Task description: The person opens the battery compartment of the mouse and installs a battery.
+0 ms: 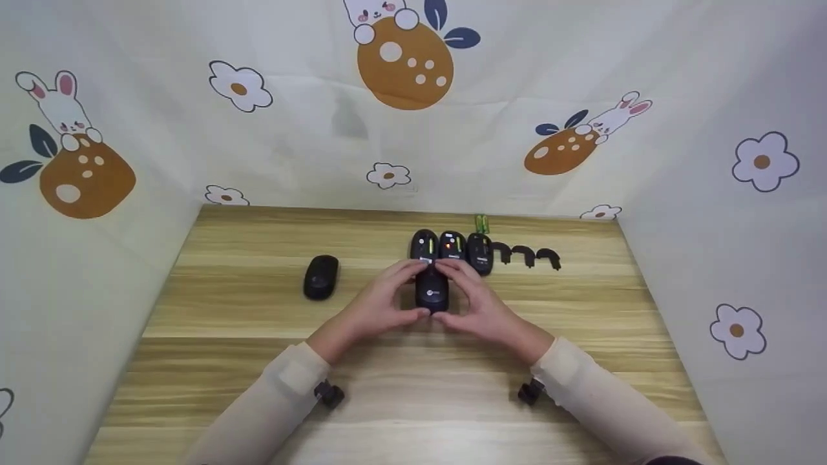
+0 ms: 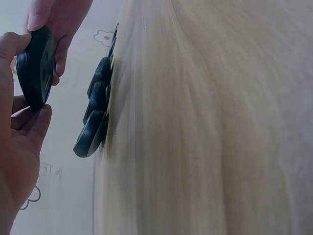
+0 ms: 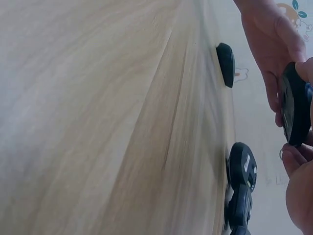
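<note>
A black computer mouse (image 1: 431, 292) is held between both hands at the middle of the head view, logo side facing the camera. My left hand (image 1: 378, 303) grips its left side, thumb at the near end and fingers at the far end. On the other side my right hand (image 1: 483, 305) pinches it the same way. Both wrist views show the held mouse (image 2: 35, 68) raised off the table. Just beyond it lie three mice with their undersides up: a left one (image 1: 424, 242), a middle one (image 1: 452, 244) with a red light, and a right one (image 1: 480, 253).
Another black mouse (image 1: 321, 278) sits apart on the left of the wooden table (image 1: 413, 400). Curved black covers (image 1: 523, 256) line up right of the overturned mice, with green batteries (image 1: 482, 224) behind. Patterned cloth (image 1: 291, 148) encloses the back and sides.
</note>
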The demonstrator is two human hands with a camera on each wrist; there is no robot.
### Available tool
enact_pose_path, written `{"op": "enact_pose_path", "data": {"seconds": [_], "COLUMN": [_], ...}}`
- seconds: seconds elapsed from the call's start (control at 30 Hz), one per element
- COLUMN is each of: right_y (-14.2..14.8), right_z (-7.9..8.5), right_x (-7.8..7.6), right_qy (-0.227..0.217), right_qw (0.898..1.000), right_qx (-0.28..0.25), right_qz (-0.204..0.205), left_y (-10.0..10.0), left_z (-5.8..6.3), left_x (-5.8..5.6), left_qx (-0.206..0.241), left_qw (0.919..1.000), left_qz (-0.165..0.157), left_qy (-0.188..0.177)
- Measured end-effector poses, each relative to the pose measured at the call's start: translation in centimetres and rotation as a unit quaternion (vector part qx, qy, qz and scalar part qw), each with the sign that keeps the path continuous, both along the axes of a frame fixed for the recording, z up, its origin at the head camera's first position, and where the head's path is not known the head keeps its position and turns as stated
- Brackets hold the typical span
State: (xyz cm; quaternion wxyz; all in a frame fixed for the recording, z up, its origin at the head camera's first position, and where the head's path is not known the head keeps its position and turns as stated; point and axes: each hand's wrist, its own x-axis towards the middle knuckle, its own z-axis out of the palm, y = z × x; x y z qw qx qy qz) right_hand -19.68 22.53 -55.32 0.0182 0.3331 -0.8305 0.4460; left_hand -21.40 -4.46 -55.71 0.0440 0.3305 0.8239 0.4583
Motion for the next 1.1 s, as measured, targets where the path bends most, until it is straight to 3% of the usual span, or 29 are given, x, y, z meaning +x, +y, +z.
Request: {"op": "enact_pose_path", "data": {"seconds": [0.33, 0.57, 0.7, 0.87, 1.1], "right_y": [0.9, -0.2, -0.2, -0.3, -0.1], "right_z": [-0.3, 3.5, 3.6, 3.7, 3.9], "right_x": [-0.1, 1.7, 1.8, 1.8, 1.8], "right_qy": [0.032, 0.01, 0.002, -0.002, 0.016], "right_qw": [0.998, 0.995, 0.994, 0.994, 0.993], "right_qx": [-0.055, -0.096, -0.105, -0.109, -0.11], "right_qz": [-0.014, -0.03, -0.029, -0.031, -0.032], "left_y": [1.3, 1.6, 1.8, 2.0, 2.1], "left_z": [-0.3, -0.1, -0.1, -0.1, 0.2], "left_x": [0.2, 0.3, 0.3, 0.3, 0.2], "left_qx": [0.087, 0.095, 0.105, 0.144, 0.164], "left_qw": [0.9961, 0.9955, 0.9945, 0.9894, 0.9857], "left_qz": [0.009, 0.005, 0.003, 0.002, 0.002], "left_qy": [-0.01, 0.006, 0.005, -0.021, -0.039]}}
